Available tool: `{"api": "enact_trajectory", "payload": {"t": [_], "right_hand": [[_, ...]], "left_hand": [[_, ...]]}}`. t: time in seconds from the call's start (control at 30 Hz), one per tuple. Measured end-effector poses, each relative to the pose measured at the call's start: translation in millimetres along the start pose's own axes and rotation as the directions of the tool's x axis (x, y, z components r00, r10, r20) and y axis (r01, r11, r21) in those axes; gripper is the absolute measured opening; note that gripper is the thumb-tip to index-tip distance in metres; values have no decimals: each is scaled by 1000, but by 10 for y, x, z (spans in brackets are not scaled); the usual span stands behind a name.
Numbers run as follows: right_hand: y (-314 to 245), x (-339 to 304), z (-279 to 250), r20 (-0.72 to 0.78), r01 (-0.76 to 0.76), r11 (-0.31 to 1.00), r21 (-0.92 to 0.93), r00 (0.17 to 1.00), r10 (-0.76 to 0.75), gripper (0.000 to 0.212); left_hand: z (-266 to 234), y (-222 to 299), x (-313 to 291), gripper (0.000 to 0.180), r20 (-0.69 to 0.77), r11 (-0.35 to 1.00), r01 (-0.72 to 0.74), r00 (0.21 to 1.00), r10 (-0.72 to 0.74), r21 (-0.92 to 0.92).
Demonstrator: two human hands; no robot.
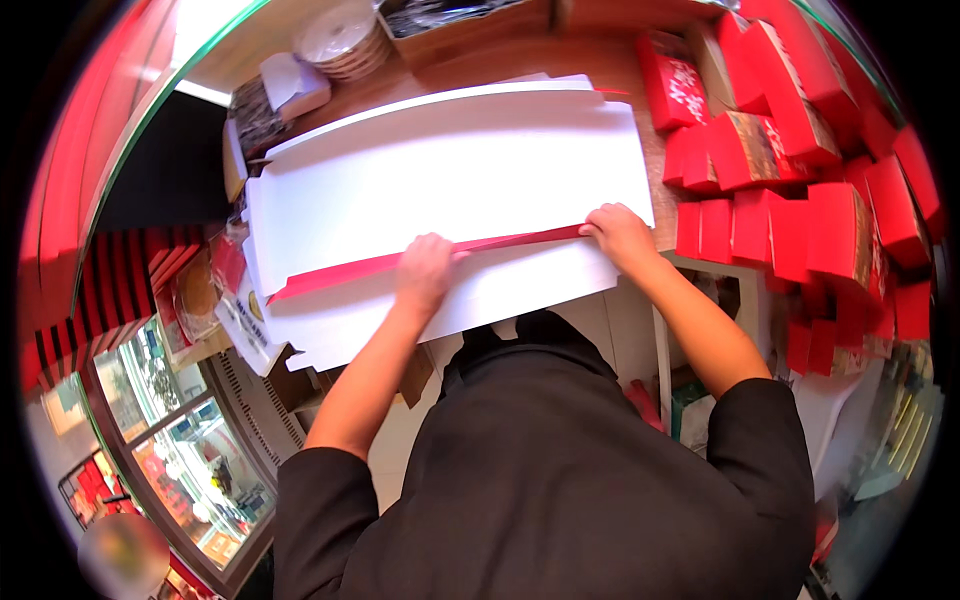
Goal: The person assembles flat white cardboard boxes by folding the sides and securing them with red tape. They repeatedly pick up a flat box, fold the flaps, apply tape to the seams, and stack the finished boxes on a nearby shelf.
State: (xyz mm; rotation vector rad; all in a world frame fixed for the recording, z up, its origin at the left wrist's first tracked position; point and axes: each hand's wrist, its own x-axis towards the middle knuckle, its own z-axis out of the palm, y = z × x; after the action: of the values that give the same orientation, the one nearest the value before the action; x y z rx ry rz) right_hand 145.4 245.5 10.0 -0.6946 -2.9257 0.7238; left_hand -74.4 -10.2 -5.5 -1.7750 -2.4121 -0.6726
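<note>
A large flattened cardboard box (450, 160), white on its upper face, lies across the wooden table in front of me. Along its near side a long flap is folded up, showing a narrow red strip (350, 272); another white panel (480, 292) extends from there past the table's near edge. My left hand (425, 270), slightly blurred, is closed on the folded edge near its middle. Toward the right end my right hand (620, 236) pinches the same edge between thumb and curled fingers. The undersides of both hands are hidden.
Red boxes (755, 150) are stacked along the right. At the back stand a stack of round clear plastic items (342, 38) and an open carton (460, 18) of dark things. Small packages (245, 318) lie by the left edge; a window (180, 430) is at lower left.
</note>
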Motion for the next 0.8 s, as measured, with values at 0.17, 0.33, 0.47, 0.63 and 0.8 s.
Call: {"api": "enact_trajectory", "payload": {"t": [0.17,0.33,0.47,0.63,0.8], "right_hand": [[-53,-12,-15,-84,90,995,-46,992,-94,13],[-731,79,378,-107,195,972,-135,972,-210,17],[-1608,368,882,-178,283,950,-130,936,-303,18],[-1502,487,914,-204,387,918,-85,895,-396,17],[-1528,448,861,-208,340,930,-137,908,-362,17]], "left_hand": [[-292,-381,-427,23,-59,991,116,992,-113,63],[-190,-271,-446,24,-126,980,188,976,-179,60],[-179,-280,-405,26,-128,979,203,972,-197,33],[-442,-560,-722,30,-123,981,182,977,-172,70],[-923,-1229,-1406,30,-122,954,282,955,-270,99]]}}
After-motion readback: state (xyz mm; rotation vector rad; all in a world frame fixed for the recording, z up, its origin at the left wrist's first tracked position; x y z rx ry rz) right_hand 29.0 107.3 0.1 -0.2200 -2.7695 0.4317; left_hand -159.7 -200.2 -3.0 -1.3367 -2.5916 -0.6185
